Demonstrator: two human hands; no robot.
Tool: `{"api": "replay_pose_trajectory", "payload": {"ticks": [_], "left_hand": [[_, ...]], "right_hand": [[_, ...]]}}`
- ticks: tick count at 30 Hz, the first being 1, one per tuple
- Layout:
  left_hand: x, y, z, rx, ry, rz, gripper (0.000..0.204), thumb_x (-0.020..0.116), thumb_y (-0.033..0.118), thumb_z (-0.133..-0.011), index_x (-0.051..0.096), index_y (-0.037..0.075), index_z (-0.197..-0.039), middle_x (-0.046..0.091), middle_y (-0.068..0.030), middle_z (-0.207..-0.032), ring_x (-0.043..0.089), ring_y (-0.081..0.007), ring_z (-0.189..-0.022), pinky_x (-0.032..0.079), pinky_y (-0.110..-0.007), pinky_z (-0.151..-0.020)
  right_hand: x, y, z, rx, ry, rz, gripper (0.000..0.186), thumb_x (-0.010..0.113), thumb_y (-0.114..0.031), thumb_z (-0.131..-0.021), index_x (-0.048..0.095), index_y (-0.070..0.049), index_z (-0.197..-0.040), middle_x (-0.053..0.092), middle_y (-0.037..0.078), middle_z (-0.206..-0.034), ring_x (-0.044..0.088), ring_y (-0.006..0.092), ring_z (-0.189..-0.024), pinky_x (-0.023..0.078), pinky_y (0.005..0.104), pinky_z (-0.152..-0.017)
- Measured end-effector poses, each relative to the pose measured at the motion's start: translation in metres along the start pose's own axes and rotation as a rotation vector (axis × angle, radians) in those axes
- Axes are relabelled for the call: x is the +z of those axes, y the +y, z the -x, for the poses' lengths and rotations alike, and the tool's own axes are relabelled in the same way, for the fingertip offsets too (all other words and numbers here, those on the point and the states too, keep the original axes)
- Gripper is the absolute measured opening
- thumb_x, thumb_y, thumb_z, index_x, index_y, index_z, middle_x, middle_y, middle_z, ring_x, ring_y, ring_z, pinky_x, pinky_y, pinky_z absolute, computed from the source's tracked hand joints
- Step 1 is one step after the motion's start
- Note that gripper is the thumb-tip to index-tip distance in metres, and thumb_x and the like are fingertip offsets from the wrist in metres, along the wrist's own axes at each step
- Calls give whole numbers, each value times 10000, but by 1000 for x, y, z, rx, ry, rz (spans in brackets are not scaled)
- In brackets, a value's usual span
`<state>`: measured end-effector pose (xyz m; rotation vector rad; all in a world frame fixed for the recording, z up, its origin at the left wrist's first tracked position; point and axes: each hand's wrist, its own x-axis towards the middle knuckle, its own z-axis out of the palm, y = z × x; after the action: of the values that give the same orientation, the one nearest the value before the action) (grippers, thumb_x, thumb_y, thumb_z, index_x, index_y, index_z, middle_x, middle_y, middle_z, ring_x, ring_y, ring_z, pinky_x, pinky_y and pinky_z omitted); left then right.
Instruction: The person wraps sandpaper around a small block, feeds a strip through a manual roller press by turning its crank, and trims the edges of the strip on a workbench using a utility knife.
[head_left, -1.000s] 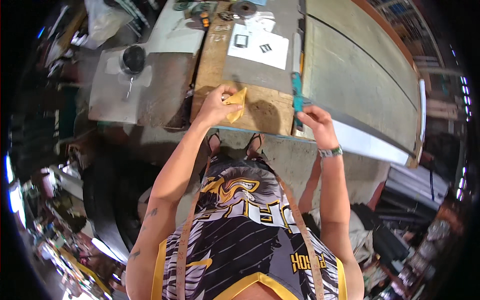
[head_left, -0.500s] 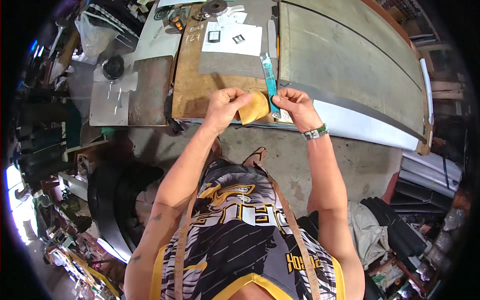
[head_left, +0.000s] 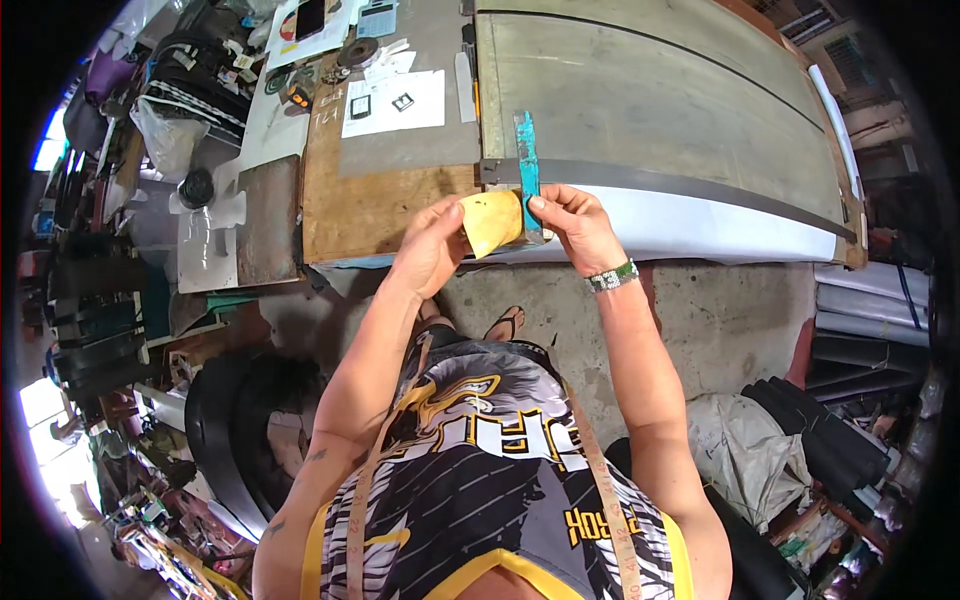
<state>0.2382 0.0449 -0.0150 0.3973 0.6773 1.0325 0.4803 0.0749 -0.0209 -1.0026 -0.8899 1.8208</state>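
My left hand pinches a small yellow, curved sheet between thumb and fingers. What the sheet is made of cannot be told. My right hand, with a beaded band at the wrist, is closed on a flat, narrow strip with worn teal paint. The strip stands nearly upright in the picture, just right of the yellow sheet, whose right edge meets or nearly meets it. Both hands are over the front edge of the workbench, where the brown wooden board gives way to the greenish-grey panel.
A white printed paper, an orange-and-black tape measure and a calculator lie on the bench's left part. White sheeting runs along the front edge. Dark rolls are stacked at right, black curved material at lower left.
The bench has shifted left in the picture, so my hands are now nearer the grey panel. The yellow sheet shows more of its face, and the teal strip is more upright.
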Motion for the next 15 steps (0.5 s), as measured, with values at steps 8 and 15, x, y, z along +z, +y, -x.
{"api": "replay_pose_trajectory", "payload": {"ticks": [8, 15], "left_hand": [[3, 11, -15, 73, -37, -361, 334, 596, 127, -1032, 609, -52, -1314, 699, -157, -1247, 709, -242, -1112, 620, -436, -920], [-7, 57, -29, 88, -38, -397, 279, 550, 81, -994, 592, -45, -1240, 705, -170, -1164, 739, -265, -1017, 670, -412, -775]], "right_hand": [[11, -12, 2, -68, 101, 115, 137, 774, -129, -938, 738, -9, -994, 722, -6, -881, 619, 63, -782, 493, 233, -737], [33, -51, 28, -154, 191, 476, 163, 776, -139, -940, 733, 13, -977, 664, -37, -808, 548, 38, -739, 431, 223, -652]]}}
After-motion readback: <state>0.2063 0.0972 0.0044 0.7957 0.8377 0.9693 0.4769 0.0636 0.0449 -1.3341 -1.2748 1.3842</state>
